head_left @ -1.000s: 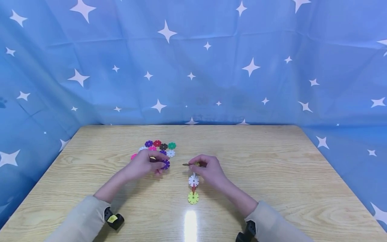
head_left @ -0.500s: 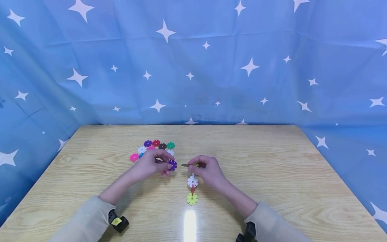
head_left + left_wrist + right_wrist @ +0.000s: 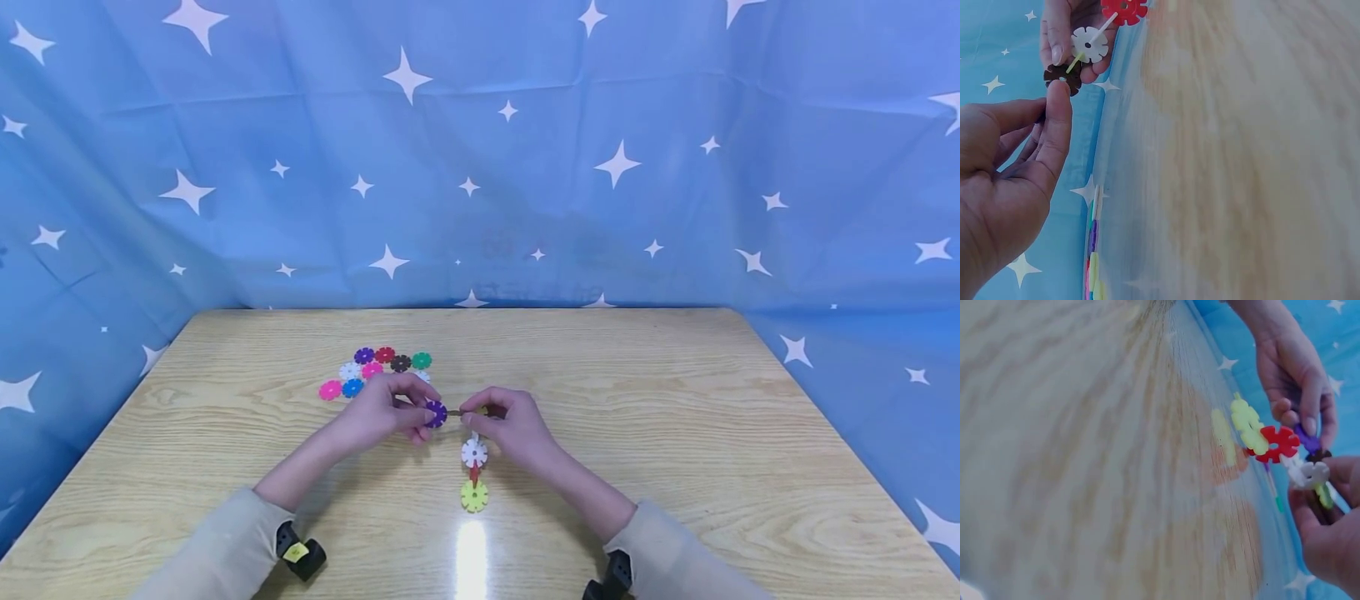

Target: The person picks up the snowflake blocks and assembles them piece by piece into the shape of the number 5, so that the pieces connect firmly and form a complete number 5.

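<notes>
Two discs pinched above the surface (image 3: 637,400): purple disc (image 3: 436,414) in left grip (image 3: 384,410), brown disc (image 3: 454,413) in right grip (image 3: 512,423), adjacent, contact unclear. White disc (image 3: 474,453), red disc (image 3: 474,473), yellow disc (image 3: 474,497) chained below right grip.

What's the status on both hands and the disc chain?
Left hand: pinching purple disc. Right hand: gripping disc chain near brown disc. No obstruction visible between discs.

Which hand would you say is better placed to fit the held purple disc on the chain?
Probably the left hand: it pinches the purple disc beside the chain, which the right hand holds.
</notes>
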The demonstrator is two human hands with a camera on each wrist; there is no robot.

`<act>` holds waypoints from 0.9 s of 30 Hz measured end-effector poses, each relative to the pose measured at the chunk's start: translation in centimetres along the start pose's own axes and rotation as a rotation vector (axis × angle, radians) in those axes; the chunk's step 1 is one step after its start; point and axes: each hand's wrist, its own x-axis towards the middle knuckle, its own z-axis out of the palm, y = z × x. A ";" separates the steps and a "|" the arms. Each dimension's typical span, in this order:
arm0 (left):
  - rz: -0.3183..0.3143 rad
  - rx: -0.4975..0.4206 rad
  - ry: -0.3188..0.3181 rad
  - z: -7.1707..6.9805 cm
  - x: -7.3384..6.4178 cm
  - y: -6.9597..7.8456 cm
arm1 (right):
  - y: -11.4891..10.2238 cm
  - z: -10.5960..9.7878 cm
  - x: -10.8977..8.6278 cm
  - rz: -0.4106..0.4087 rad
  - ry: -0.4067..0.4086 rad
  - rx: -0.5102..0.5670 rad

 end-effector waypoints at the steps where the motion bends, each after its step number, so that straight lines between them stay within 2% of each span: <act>1: -0.001 -0.004 -0.001 0.1 0.0 0.0 | 0.0 0.0 0.0 0.000 -0.002 0.001; 15: -0.018 -0.075 -0.022 0.3 0.3 -0.4 | -0.1 -0.3 -0.4 0.020 -0.009 0.011; 22: 0.012 -0.056 -0.054 0.4 0.4 -0.3 | -0.2 -0.4 -0.5 0.025 -0.031 0.036; 27: 0.007 -0.051 -0.059 0.5 0.3 -0.1 | -0.2 -0.3 -0.6 0.015 -0.037 0.041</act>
